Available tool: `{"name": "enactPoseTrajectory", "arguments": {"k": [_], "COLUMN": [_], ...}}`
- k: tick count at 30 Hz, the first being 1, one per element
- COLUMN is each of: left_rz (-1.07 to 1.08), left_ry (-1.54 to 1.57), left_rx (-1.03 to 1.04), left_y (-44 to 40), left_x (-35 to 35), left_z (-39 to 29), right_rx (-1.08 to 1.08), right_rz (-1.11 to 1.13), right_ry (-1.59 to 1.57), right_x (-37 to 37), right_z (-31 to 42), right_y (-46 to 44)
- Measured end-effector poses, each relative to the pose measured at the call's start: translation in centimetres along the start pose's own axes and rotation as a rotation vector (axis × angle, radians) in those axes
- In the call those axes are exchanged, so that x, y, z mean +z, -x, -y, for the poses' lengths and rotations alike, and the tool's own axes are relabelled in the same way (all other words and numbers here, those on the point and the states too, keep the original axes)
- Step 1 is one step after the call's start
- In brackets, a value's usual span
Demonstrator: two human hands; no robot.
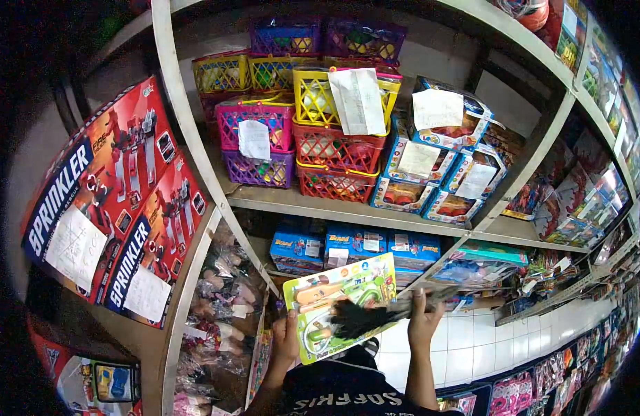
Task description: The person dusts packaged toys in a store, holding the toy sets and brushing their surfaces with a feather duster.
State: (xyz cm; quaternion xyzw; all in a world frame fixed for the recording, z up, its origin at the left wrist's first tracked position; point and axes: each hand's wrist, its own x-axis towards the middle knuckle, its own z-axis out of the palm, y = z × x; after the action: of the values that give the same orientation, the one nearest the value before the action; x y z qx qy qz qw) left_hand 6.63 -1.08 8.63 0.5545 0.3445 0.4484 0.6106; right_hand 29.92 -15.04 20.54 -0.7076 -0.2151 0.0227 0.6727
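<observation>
My left hand is closed on the left edge of a carded toy set, a bright yellow-green blister pack with orange and green pieces, tilted in front of my body. My right hand is closed around a dark, shaggy duster. Its blurred dark tuft lies across the front of the pack and hides part of the print. Whether the tuft touches the pack I cannot tell.
Stacked plastic baskets and blue toy boxes with paper notes fill the shelf ahead. More blue boxes sit below. Red sprinkler boxes stand at left. Metal shelf posts rise nearby. White floor tiles show at right.
</observation>
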Motion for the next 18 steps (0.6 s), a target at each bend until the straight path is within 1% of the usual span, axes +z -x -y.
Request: {"name": "enactPoseTrajectory", "arguments": {"k": [1,2,4,5,7,8,10,11,13,14,15,16,17,18], "left_rz": [0.016,0.027,0.035,0.01,-0.013,-0.013,-0.025,-0.096,-0.171,-0.153,-0.133,-0.128,-0.078,-0.052], "left_ry": [-0.013,0.003,0.015,0.018,0.021,-0.035,-0.086,-0.074,-0.064,-0.024,0.017,0.015,-0.005,-0.015], "left_rx": [-0.01,-0.073,-0.133,-0.108,-0.08,-0.022,0.041,0.099,0.158,0.125,0.091,0.093,0.031,0.0], "left_y": [0.0,0.4,0.9,1.0,1.2,1.2,1.3,1.5,1.7,1.9,2.0,2.2,2.4,2.4], "left_x": [-0.2,-0.4,-0.3,0.1,0.8,1.1,2.2,3.0,3.3,2.7,2.2,1.7,1.1,0.9], "left_z": [0.0,0.0,-1.4,-1.8,-2.7,-3.2,-4.7,-5.6,-5.5,-4.1,-2.9,-2.2,-1.6,-1.0], "right_rx": [0.017,0.153,0.196,0.155,0.056,-0.059,0.102,0.149,0.206,0.186,0.075,-0.037,0.063,0.063], "right_rz": [-0.07,-0.206,-0.231,-0.173,0.073,0.025,-0.021,-0.14,-0.236,-0.127,-0.093,-0.061,0.111,0.104], "right_ry": [-0.052,-0.195,-0.161,-0.082,0.024,0.002,-0.065,-0.1,-0.276,-0.226,-0.135,-0.041,0.042,0.041], "right_x": [-0.1,-0.3,-0.5,-1.3,-1.6,-1.3,-1.6,-1.5,-1.6,-2.1,-2.2,-1.5,-2.4,-2.6], "right_z": [-0.1,0.0,0.9,-1.9,-2.0,-3.6,-2.0,-1.3,-0.6,0.0,-2.0,-1.6,-0.7,-1.8], "right_y": [-0.9,-0.8,-1.0,-1.1,-0.6,-0.7,-1.2,-1.7,-2.5,-2.7,-2.9,-2.8,-1.9,-2.1]}}
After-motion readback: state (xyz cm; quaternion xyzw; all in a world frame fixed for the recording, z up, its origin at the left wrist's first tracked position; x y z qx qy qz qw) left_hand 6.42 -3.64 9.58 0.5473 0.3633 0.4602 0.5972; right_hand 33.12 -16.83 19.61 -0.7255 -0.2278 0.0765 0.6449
